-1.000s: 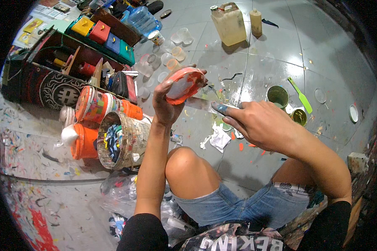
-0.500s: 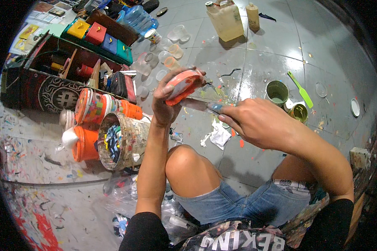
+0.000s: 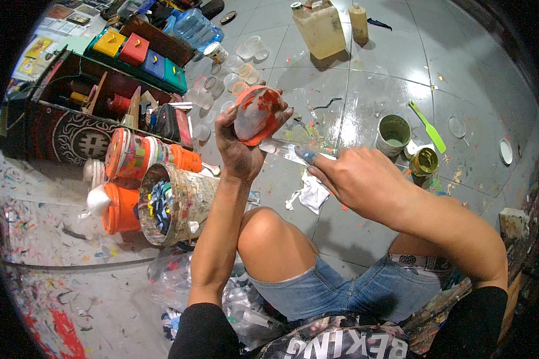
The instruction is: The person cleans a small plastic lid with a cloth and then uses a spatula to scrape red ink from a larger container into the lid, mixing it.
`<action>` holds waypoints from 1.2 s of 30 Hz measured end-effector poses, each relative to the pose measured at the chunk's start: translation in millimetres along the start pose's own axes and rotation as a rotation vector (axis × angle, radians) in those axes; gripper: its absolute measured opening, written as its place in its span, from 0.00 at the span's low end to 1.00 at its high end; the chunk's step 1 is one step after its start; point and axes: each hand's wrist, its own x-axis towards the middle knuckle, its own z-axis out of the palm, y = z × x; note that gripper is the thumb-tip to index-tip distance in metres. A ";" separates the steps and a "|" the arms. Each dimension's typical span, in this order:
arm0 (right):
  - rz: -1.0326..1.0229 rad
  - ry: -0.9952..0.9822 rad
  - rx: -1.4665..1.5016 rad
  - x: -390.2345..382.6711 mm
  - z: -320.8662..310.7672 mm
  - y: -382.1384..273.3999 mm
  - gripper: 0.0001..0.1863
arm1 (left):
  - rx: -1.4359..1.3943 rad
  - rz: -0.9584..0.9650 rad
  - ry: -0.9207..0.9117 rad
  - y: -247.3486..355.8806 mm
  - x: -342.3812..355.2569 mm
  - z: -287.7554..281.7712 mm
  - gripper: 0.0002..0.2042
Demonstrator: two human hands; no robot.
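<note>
Red-smeared disc [image 3: 257,116] turned more face-on; left hand [image 3: 238,146], fingers gripping its rim; right hand [image 3: 365,182], fingers clasping scraper [image 3: 281,149].

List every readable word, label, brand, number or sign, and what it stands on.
Shirt: large pale lettering, wording not copied here.
Black box: pale emblem of crossed bars among swirls.
Orange-and-white bucket: colourful label, too blurred to read.
Papers, upper left: too small to read.
Red-smeared round piece and flat blade: no readable text.
</note>
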 end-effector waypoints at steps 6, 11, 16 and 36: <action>0.072 -0.033 -0.004 2.2 5.5 -7.7 0.16 | -0.185 -0.087 0.044 -6.3 3.8 -9.0 0.29; 0.083 -0.003 0.023 6.6 11.1 -2.3 0.16 | -0.312 -0.117 0.037 -10.1 3.8 -3.7 0.28; 0.043 -0.054 0.184 9.6 -0.6 8.8 0.19 | -0.193 -0.103 -0.024 -14.7 4.5 -13.0 0.30; -0.105 -0.287 0.516 14.7 -26.2 39.5 0.29 | -0.328 -0.369 -0.329 -10.8 -2.3 -24.3 0.49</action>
